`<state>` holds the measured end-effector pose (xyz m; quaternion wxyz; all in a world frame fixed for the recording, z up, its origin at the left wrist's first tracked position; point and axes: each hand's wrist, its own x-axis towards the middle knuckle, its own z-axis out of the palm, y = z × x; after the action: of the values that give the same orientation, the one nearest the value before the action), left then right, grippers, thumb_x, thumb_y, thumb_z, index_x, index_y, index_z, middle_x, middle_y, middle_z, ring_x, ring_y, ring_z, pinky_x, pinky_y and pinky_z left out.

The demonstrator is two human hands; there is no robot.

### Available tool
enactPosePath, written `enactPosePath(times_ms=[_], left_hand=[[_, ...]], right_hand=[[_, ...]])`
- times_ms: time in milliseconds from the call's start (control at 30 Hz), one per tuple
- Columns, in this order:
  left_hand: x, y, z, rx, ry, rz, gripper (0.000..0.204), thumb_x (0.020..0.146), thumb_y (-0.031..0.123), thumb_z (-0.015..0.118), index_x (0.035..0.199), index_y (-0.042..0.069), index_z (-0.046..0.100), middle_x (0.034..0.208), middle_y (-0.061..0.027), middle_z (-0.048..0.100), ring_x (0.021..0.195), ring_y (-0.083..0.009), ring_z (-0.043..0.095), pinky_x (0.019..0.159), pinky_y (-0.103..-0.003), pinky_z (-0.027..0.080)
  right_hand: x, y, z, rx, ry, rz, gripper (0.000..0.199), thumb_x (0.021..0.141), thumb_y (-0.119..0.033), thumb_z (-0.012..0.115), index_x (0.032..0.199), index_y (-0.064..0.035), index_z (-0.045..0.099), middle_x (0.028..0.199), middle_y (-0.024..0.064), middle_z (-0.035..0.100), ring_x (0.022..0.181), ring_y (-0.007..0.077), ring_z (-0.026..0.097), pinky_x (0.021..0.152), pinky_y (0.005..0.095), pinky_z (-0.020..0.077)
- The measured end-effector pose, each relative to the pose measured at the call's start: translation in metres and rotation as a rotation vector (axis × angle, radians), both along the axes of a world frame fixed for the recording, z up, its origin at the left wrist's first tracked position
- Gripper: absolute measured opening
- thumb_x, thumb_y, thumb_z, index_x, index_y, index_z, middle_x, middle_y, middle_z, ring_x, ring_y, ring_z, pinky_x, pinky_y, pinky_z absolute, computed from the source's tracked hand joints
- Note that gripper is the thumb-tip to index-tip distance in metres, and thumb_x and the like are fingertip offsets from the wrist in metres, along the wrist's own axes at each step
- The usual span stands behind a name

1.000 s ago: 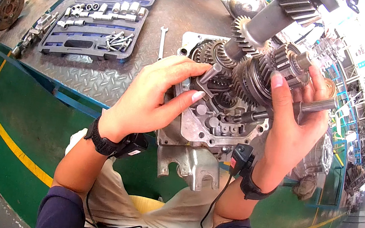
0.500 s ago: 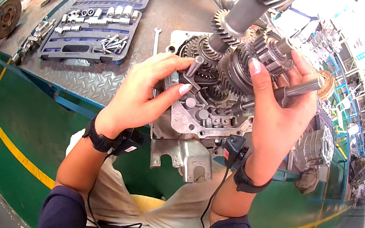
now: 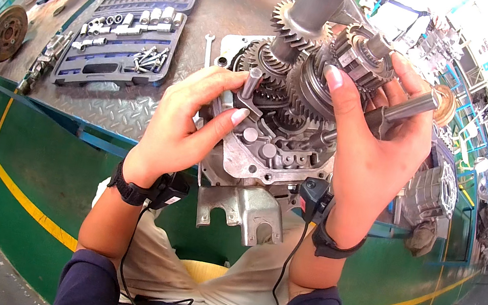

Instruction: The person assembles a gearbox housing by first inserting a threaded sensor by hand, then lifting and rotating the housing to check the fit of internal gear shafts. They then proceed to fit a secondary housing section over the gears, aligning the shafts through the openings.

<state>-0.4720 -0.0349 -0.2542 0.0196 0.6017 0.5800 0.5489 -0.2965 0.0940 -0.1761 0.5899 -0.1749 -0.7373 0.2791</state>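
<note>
Left hand (image 3: 186,126) grip pinches the upright steel pin (image 3: 249,83); right hand (image 3: 374,156) grip clamps the gear cluster (image 3: 336,71) just right of it, axes parallel.

A steel checker-plate bench (image 3: 115,107) with a green front fills the upper half of the frame. On it, upper left, lies an open socket set (image 3: 124,33). A spanner (image 3: 209,48) lies just right of that. At the far left edge sit a brake disc (image 3: 6,32) and some tools (image 3: 43,61). The gearbox housing (image 3: 256,155) stands at centre, overhanging the near edge.
</note>
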Motion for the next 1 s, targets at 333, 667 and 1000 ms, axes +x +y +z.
enactPosePath(times_ms=[333,667,1000], left_hand=[[0.0,-0.005,0.001,0.026,0.021,0.015,0.039,0.092,0.005,0.075,0.128,-0.004,0.066,0.121,-0.0174,0.073,0.114,-0.031,0.07,0.103,-0.039,0.051],[0.005,-0.001,0.003,0.07,0.022,0.01,0.039,0.089,0.002,0.074,0.128,-0.004,0.067,0.117,-0.0208,0.071,0.1,-0.035,0.069,0.091,-0.038,0.053],[0.008,0.0,-0.003,-0.051,-0.195,-0.057,0.034,0.095,0.0,0.066,0.128,-0.006,0.063,0.127,-0.0128,0.069,0.112,-0.02,0.061,0.102,-0.032,0.046]], right_hand=[[-0.002,0.001,-0.002,0.005,0.001,0.037,0.054,0.088,0.004,0.085,0.136,0.005,0.057,0.12,0.0162,0.072,0.107,0.0182,0.069,0.091,0.0289,0.0574],[0.002,0.0,-0.004,0.031,-0.025,-0.085,0.058,0.086,0.0,0.086,0.137,0.0024,0.058,0.119,0.0117,0.072,0.109,0.0158,0.067,0.097,0.0337,0.0543],[0.006,0.0,-0.006,0.009,-0.044,-0.034,0.066,0.092,-0.014,0.077,0.147,0.0002,0.043,0.124,0.0281,0.065,0.11,0.0472,0.065,0.094,0.0514,0.0531]])
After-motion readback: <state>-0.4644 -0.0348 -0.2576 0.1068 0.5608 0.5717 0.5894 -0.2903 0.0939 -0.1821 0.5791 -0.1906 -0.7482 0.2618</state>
